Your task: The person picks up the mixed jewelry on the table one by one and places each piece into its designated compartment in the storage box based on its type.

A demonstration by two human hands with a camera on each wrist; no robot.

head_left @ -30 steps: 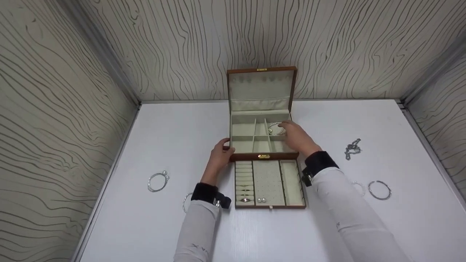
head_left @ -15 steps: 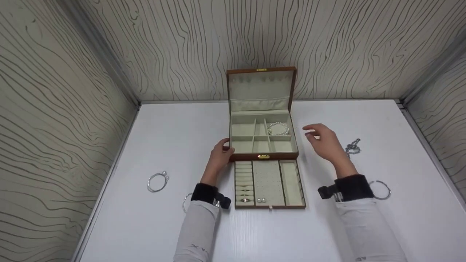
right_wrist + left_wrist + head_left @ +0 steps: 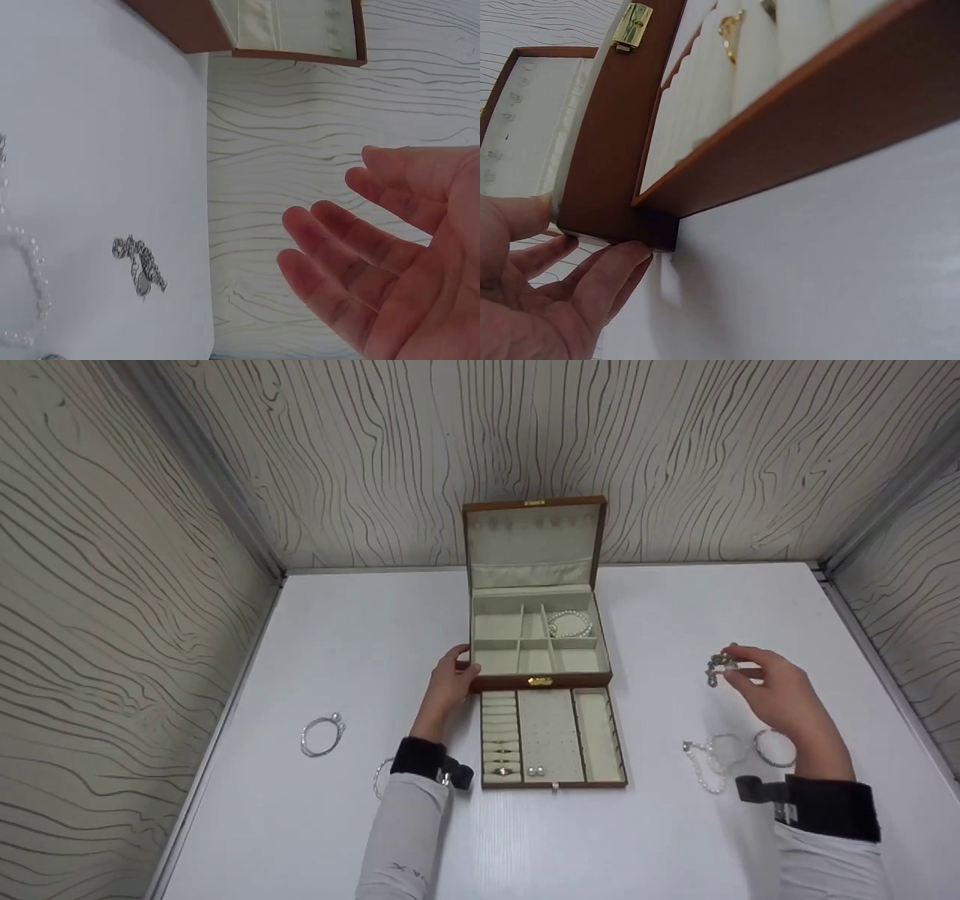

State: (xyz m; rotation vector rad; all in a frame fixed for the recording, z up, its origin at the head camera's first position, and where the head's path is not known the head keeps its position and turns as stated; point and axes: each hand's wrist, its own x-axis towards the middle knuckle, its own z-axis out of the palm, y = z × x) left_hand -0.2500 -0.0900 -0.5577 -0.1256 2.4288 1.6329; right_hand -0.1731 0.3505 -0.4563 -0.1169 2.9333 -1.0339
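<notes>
An upright-lidded brown jewelry box [image 3: 543, 682] stands with its lower drawer [image 3: 553, 787] pulled out in front. My left hand [image 3: 451, 681] holds the box's front left corner, thumb at the upper rim and fingers along the side; the left wrist view shows the corner between thumb and fingers. To the right, my right hand [image 3: 780, 694] pinches a silver chain [image 3: 712, 673] between thumb and fingertips in the head view. The right wrist view instead shows spread fingers, apart from the chain [image 3: 142, 264]. A pearl bracelet [image 3: 571, 624] lies in the back right compartment.
Silver bangles [image 3: 321, 736] lie at the left; another bracelet [image 3: 381, 780] is partly behind the left wrist. A pearl strand [image 3: 703, 776], a pale beaded loop [image 3: 727, 751] and a dark bangle [image 3: 772, 748] lie near the right wrist. The drawer holds rings [image 3: 502, 771] and pearl earrings [image 3: 536, 771].
My right hand let go of the pearl bracelet in the back right compartment, moved right to the silver chain and took it between its fingers. My left hand stayed at the box corner.
</notes>
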